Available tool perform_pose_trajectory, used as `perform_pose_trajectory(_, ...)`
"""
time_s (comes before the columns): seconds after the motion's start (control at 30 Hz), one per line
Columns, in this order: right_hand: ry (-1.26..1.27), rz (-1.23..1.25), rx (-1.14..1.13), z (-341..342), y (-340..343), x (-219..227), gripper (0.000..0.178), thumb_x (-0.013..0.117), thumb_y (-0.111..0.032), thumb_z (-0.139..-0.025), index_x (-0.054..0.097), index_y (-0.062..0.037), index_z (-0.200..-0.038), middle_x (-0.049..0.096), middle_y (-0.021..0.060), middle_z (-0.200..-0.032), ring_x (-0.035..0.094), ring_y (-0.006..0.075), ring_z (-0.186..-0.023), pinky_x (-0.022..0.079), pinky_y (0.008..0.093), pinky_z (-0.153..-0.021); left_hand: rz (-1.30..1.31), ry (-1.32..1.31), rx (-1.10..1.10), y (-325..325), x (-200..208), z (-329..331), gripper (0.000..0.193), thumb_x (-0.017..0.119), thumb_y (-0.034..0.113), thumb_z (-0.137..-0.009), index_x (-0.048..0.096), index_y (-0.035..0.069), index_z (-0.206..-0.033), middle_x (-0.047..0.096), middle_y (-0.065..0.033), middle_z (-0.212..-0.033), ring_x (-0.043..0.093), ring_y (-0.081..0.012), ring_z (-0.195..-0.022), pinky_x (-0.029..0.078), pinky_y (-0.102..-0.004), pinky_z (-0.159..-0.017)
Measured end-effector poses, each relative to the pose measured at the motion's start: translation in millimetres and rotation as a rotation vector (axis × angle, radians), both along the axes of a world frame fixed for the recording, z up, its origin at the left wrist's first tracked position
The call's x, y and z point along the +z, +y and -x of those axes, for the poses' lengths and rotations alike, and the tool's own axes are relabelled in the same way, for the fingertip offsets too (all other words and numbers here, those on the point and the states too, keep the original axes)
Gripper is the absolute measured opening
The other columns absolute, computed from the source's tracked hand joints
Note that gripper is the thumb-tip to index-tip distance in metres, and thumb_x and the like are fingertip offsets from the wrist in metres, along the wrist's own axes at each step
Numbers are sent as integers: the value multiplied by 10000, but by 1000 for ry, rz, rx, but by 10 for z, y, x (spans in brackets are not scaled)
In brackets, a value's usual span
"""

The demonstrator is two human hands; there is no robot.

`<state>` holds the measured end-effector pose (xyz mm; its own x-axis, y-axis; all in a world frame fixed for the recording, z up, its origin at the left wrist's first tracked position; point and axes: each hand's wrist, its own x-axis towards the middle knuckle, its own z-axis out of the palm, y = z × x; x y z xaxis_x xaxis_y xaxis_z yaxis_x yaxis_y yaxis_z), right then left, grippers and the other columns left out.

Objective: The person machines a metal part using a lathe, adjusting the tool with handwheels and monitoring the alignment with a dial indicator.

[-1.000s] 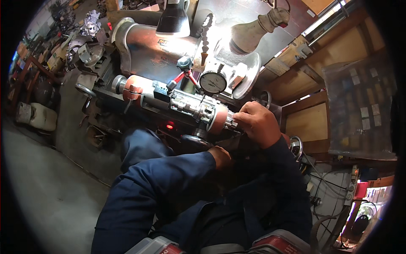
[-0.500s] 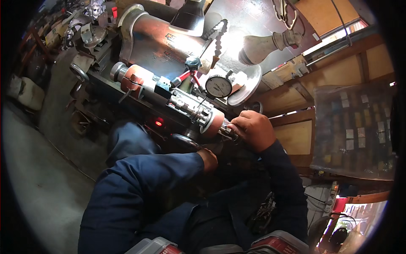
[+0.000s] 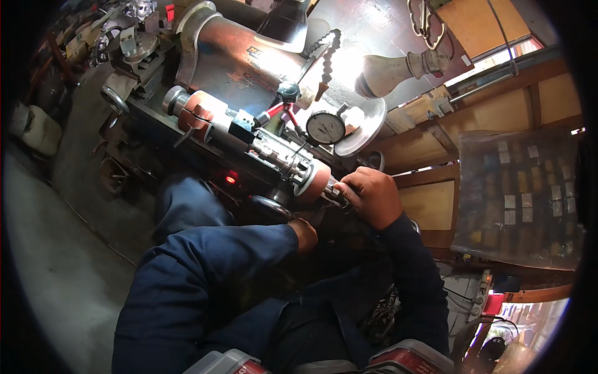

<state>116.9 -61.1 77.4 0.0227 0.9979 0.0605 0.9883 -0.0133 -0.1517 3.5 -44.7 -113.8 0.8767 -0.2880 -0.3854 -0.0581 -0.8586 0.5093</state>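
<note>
The stepped metal shaft point(image 3: 278, 156) lies between two orange heads point(image 3: 198, 112) of the machine, a dial indicator point(image 3: 326, 128) just above it. The right hand point(image 3: 377, 198) pinches the metal end fitting point(image 3: 333, 189). The left hand point(image 3: 304, 235) is beside the handwheel point(image 3: 272, 207); its grip cannot be told.

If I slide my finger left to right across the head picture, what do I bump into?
Pale container → silver handwheel → leftmost orange-red clamp → left hand → right hand → hanging clear plastic sheet.
</note>
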Motion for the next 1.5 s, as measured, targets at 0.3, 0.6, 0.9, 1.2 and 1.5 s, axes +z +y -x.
perform_pose_trajectory(0.3,206,-598,-349,-180,-554,176,153,681,-164,-841,607,-39,-889,580,87,-804,556,205,-729,445,324,-665,35,9,-18,44,-75,23,323,664,205,-765,713,56,-1047,690,-122,-1091,661,-299,-1020,527,-402,-832)
perform_pose_trajectory(0.6,349,202,-856,-1802,-2801,-710,334,692,-273,-855,675,-6,-1056,693,128,-976,639,202,-905,480,347,-794,-11,-44,20,-41,-86,12,263,633,140,-770,729,54,-999,695,-147,-1059,673,-298,-990,532,-402,-813)
perform_pose_trajectory(0.9,777,-20,-812,-1323,-2960,-679,208,617,-159,-905,634,1,-1037,637,21,-825,559,109,-720,447,287,-651,-38,-12,28,18,-16,77,252,606,152,-787,731,52,-982,702,-143,-1032,680,-304,-965,538,-423,-784)
perform_pose_trajectory(1.2,764,-369,-937,-1678,-2801,-754,184,549,-164,-969,627,2,-987,629,15,-883,549,85,-799,446,238,-730,-59,-44,27,-74,-125,11,243,602,129,-787,735,67,-980,707,-130,-1021,682,-304,-956,544,-430,-746)
perform_pose_trajectory(1.5,707,-291,-824,-1694,-2392,-974,134,593,-85,-893,642,-9,-992,653,16,-885,601,97,-815,482,244,-733,-52,-51,17,-58,-138,21,251,608,111,-786,730,58,-998,702,-133,-1048,681,-297,-967,541,-427,-767)
